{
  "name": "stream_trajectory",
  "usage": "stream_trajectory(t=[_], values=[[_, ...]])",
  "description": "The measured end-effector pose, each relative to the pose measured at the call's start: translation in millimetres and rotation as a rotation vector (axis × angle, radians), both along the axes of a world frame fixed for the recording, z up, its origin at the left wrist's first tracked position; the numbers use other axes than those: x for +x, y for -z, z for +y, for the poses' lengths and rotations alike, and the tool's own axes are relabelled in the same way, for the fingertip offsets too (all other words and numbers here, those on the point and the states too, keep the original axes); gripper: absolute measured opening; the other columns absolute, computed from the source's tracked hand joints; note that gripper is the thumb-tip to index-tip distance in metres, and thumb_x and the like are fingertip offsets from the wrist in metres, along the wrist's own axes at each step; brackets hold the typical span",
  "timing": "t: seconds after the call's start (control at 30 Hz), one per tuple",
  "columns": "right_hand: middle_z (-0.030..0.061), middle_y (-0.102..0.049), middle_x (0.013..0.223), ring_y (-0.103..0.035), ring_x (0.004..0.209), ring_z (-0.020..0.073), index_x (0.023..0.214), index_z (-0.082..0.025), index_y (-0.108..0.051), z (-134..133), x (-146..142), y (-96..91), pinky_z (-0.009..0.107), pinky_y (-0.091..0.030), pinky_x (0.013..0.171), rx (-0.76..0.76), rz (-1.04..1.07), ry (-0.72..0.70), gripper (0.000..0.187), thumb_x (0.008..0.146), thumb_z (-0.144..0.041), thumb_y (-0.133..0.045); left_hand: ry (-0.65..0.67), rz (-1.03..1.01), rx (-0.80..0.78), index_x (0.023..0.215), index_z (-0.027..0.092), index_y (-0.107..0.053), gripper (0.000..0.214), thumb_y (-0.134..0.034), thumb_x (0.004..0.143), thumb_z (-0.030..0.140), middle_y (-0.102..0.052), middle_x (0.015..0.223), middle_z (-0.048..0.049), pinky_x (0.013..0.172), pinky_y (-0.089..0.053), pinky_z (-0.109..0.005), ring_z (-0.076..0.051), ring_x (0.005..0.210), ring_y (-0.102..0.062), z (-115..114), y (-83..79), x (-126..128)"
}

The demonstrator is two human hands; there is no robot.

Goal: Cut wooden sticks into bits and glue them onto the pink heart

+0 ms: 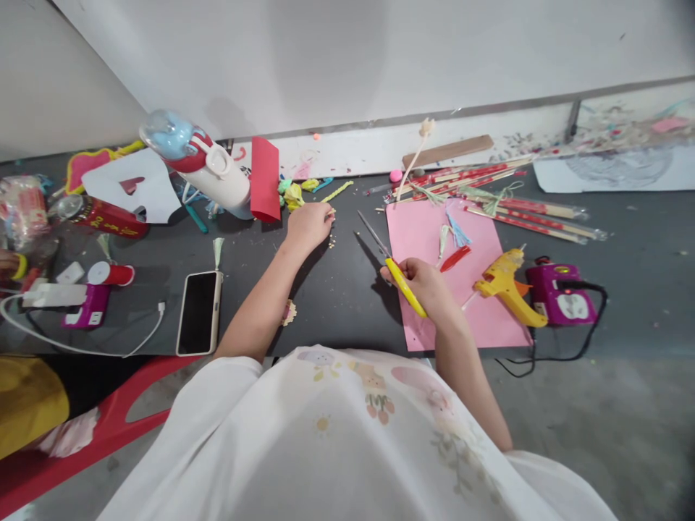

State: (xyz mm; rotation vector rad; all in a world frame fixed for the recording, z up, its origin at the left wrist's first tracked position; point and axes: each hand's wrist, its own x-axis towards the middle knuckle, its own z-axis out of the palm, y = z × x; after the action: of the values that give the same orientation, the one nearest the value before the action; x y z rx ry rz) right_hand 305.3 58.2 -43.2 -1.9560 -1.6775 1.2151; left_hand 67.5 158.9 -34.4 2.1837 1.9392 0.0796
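Observation:
Yellow-handled scissors point(400, 278) are in my right hand point(426, 288), their blades pointing up and left with a narrow gap between them. Beneath that hand lies a pink sheet point(467, 325) with small tassels point(457, 229) on it. My left hand point(310, 226) is closed over the dark table, fingertips pinched together; what they hold, if anything, is too small to make out. Small pale crumbs point(331, 241) lie just below those fingertips. Behind the left hand sit yellow clay-like pieces point(294, 195) and a standing red card point(265, 179).
A yellow glue gun point(504, 286) and a purple power block point(559, 293) with a black cord are at right. Wrapped sticks point(521, 210) lie at the back. A bottle point(211, 163), phone point(199, 315), thread spool point(111, 273) and white cable stand or lie left. Another person's hand point(8, 264) shows at far left.

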Motion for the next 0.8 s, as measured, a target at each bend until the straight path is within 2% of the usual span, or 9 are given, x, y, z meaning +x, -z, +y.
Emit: stream_trajectory(t=[0.27,0.43,0.6,0.7,0.8], values=[[-0.0005,-0.056,0.061,-0.048,0.059,0.0149,0.065,-0.022,-0.048,0,-1,-2.9,0.026,-0.032,0.053,0.005,-0.014,-0.009,0.051,0.070,-0.072,-0.055,0.033,0.090,0.014,0.089,0.018,-0.067,0.026,-0.044,0.089,0.030,-0.070,0.092,-0.0109,0.068,-0.041,-0.032,-0.023,0.087,-0.063,3,5.9,4],[0.0009,-0.059,0.063,-0.051,0.060,0.0157,0.067,-0.021,-0.050,-1,-1,-0.5,0.026,-0.032,0.054,0.023,-0.006,-0.017,0.050,0.070,-0.071,-0.056,0.027,0.066,0.020,0.088,0.019,-0.064,0.021,-0.046,0.085,0.028,-0.070,0.088,-0.0094,0.063,-0.037,-0.031,-0.022,0.082,-0.062,2,5.7,5],[0.0028,-0.064,0.068,-0.055,0.062,0.0169,0.070,-0.021,-0.054,-2,1,0.8,0.026,-0.034,0.055,0.032,0.015,-0.033,0.049,0.071,-0.070,-0.056,0.066,-0.001,-0.037,0.075,0.018,-0.063,0.017,-0.050,0.080,0.027,-0.067,0.077,-0.0079,0.058,-0.032,-0.029,-0.018,0.071,-0.058,-12,-3.4,-6],[0.0028,-0.064,0.067,-0.055,0.062,0.0173,0.071,-0.021,-0.055,-2,1,0.2,0.026,-0.034,0.055,0.032,-0.010,-0.044,0.049,0.071,-0.070,-0.056,0.093,-0.016,-0.083,0.074,0.017,-0.064,0.020,-0.051,0.080,0.031,-0.066,0.074,-0.0075,0.057,-0.030,-0.029,-0.016,0.066,-0.055,-23,-7.3,-14],[0.0016,-0.062,0.064,-0.053,0.060,0.0165,0.070,-0.021,-0.055,-2,-1,-1.1,0.026,-0.032,0.054,0.030,-0.043,-0.061,0.051,0.071,-0.072,-0.054,0.063,-0.057,-0.099,0.077,0.018,-0.067,0.022,-0.052,0.081,0.034,-0.066,0.074,-0.0067,0.058,-0.032,-0.028,-0.016,0.067,-0.055,-27,-8.6,-19]])
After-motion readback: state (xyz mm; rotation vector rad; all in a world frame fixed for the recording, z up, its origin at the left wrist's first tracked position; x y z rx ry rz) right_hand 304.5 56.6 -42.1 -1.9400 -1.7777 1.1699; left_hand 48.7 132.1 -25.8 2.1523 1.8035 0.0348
